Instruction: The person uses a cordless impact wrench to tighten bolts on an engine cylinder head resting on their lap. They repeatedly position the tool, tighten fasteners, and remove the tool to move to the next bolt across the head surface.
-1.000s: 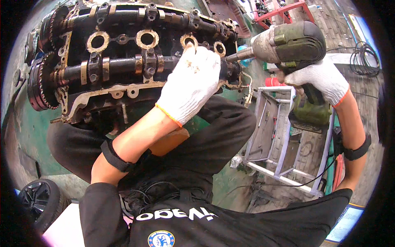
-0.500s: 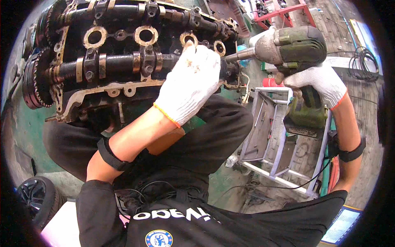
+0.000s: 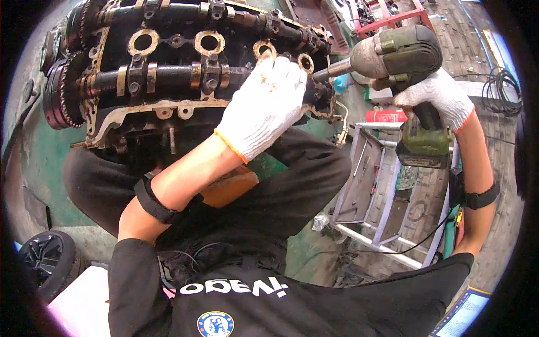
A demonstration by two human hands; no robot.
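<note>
A dark, oily engine cylinder head [image 3: 188, 110] with two camshafts [image 3: 174, 76] lies across the top of the view, in front of my crossed legs. Over the right part of the nearer camshaft rests my left hand [image 3: 264, 106], in a white knit glove. Its fingers are curled down, and whatever they grip is hidden under the glove. My right hand [image 3: 441, 101], gloved too, is wrapped around the handle of a green cordless impact wrench [image 3: 412, 53]. The wrench's socket [image 3: 339, 68] points left, toward the camshaft's right end just beyond my left fingers; contact cannot be made out.
Round chain sprockets [image 3: 63, 90] sit at the cylinder head's left end. To the right stands a grey metal frame [image 3: 387, 191] on the floor, with a red can [image 3: 386, 116] behind it. A wheel [image 3: 48, 264] lies lower left, and a black cable coil [image 3: 501, 92] far right.
The cylinder head appears slightly higher and farther right in view. The impact wrench has risen a little and its battery end has tipped upward. Both hands keep their grips.
</note>
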